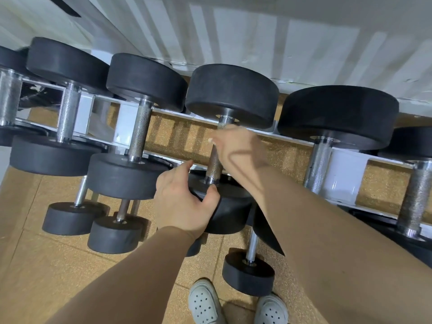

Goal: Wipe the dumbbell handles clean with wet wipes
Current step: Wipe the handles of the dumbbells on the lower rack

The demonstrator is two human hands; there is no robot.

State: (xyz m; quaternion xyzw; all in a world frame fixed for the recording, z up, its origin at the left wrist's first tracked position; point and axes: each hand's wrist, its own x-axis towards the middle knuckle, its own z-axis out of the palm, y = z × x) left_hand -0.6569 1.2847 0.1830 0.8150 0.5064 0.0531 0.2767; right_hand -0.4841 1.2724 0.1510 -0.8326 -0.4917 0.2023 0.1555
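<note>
A black dumbbell lies across the white rack, its knurled steel handle [214, 164] running between a far head [231, 94] and a near head [224, 206]. My right hand [236, 146] is wrapped round the upper part of that handle; any wipe under it is hidden. My left hand [180, 199] grips the edge of the near head, thumb on top and fingers curled over the rim.
More black dumbbells [140, 127] sit side by side on the upper rack rails [346, 160], and smaller ones [112, 232] rest on the tier below. A white corrugated wall stands behind. Speckled tan floor and my white shoes [203, 302] lie beneath.
</note>
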